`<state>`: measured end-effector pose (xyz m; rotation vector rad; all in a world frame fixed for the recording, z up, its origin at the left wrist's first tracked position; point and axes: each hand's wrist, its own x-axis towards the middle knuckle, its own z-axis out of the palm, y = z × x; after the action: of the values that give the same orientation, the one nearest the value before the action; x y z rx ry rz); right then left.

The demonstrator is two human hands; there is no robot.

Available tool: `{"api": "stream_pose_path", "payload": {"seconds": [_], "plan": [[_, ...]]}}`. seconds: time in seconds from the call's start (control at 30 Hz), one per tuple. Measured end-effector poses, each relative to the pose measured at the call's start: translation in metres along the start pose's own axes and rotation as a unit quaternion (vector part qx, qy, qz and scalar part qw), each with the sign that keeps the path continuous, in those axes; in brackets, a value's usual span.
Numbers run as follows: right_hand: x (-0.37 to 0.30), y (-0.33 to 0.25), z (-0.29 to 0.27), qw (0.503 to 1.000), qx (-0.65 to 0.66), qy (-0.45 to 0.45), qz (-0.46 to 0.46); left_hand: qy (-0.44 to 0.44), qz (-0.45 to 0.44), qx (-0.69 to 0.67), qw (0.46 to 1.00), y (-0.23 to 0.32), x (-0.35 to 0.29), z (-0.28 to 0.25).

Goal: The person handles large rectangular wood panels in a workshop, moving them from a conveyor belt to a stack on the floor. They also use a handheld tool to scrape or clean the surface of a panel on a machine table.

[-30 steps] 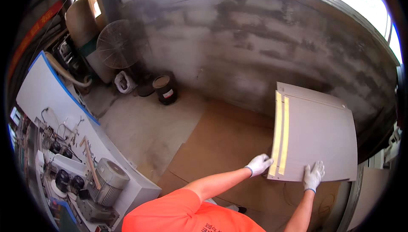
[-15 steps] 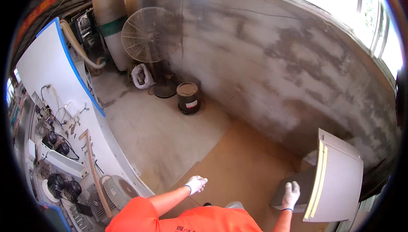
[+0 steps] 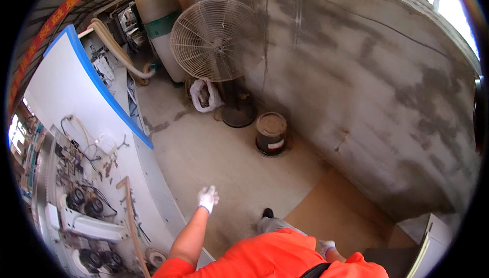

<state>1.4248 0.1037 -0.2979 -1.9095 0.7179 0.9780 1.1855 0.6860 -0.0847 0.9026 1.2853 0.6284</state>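
My left hand (image 3: 208,198), in a white glove, is held out ahead of me over the grey floor. Its fingers are loosely bent and apart, and nothing shows in them. The long white machine (image 3: 147,171) to its left is nearest to it. My right hand (image 3: 326,248), gloved too, is low beside my orange shirt, above the brown sheet (image 3: 338,212) on the floor. It is small and partly hidden by my body, so its fingers cannot be made out. A dark shoe (image 3: 268,213) shows between the two hands.
Ahead stand a large caged fan (image 3: 218,49), a dark lidded bucket (image 3: 271,138) and a white sack (image 3: 205,96). A concrete wall (image 3: 367,84) runs along the right. Light panels (image 3: 438,240) lean at the lower right. A wooden strip (image 3: 133,227) lies on the machine.
My view has turned right-to-left and forward, so the fan and bucket look nearer. The leaning panels slid to the lower right edge. My left hand swung forward; my right hand dropped beside my body.
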Motion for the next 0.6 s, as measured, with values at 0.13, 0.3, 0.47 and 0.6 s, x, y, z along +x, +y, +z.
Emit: {"api": "stream_pose_path", "payload": {"seconds": [0.13,0.3,0.47,0.6], "plan": [[0.075,-0.163,0.087,0.974,-0.182,-0.061,-0.118,0.142,-0.185,-0.021,0.972,-0.075,0.070,-0.128],[-0.027,-0.399,0.207,0.940,-0.131,-0.080,-0.306,0.115,-0.317,0.241,0.910,-0.086,0.105,-0.161],[0.014,-0.497,0.329,0.952,-0.056,-0.065,-0.295,-0.036,-0.258,0.489,0.832,-0.027,0.258,-0.129],[0.031,-0.532,0.426,0.975,-0.086,-0.076,-0.189,-0.204,-0.018,0.752,0.627,0.074,0.458,-0.103]]}}
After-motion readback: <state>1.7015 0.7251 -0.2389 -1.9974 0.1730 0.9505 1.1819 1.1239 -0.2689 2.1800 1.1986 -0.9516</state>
